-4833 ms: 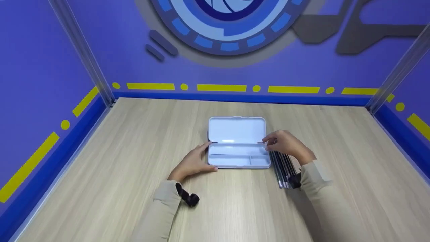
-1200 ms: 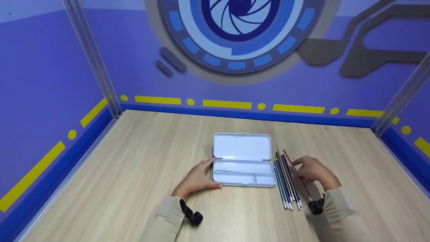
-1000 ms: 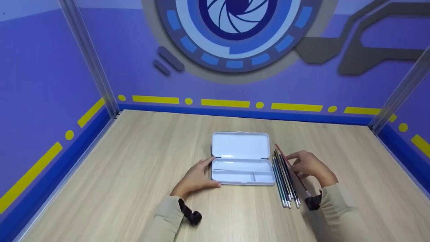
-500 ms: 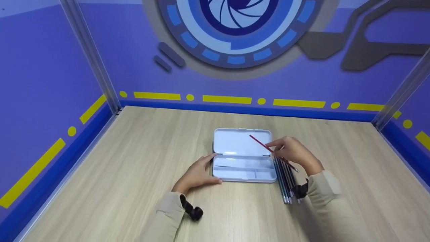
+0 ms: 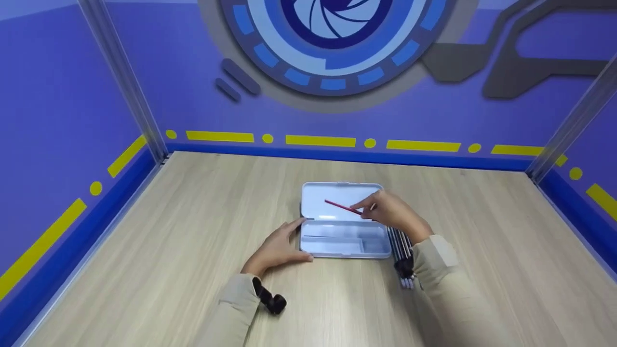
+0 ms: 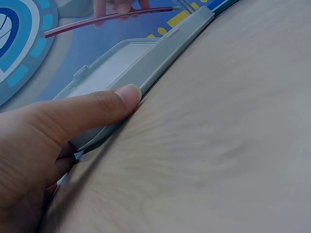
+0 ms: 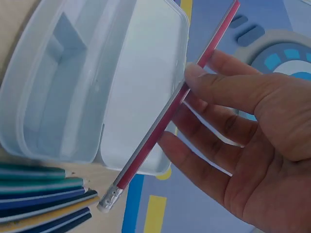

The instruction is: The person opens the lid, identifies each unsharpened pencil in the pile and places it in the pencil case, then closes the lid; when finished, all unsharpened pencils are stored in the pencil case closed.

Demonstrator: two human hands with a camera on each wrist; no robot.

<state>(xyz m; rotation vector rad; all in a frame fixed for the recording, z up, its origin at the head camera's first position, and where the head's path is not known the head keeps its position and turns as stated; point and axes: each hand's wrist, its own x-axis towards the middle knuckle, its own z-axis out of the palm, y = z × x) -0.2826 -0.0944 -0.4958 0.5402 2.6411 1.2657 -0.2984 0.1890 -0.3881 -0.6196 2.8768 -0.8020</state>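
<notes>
A white pencil case [image 5: 344, 256] lies with its lid laid back on the table. My left hand [image 5: 277, 246] grips its left end, thumb on the front edge and fingers at the left side. In the left wrist view the left hand's thumb presses the case wall [image 6: 165, 56]. My right hand [image 5: 393, 212] pinches a red pencil [image 5: 337, 206] over the lid. The right wrist view shows the red pencil [image 7: 160, 124] between thumb and fingertips, its eraser end downward, above the case [image 7: 141, 87].
Several dark and green pencils [image 5: 399, 246] lie side by side at the right of the case, partly under the right wrist; their ends [image 7: 39, 187] show in the right wrist view. Blue printed walls [image 5: 231, 115] stand behind and beside the wooden table [image 5: 202, 202].
My right hand has lifted the red pencil from beside the other pencils and carried it left, over the lid. The left hand has stayed at the case's left end.
</notes>
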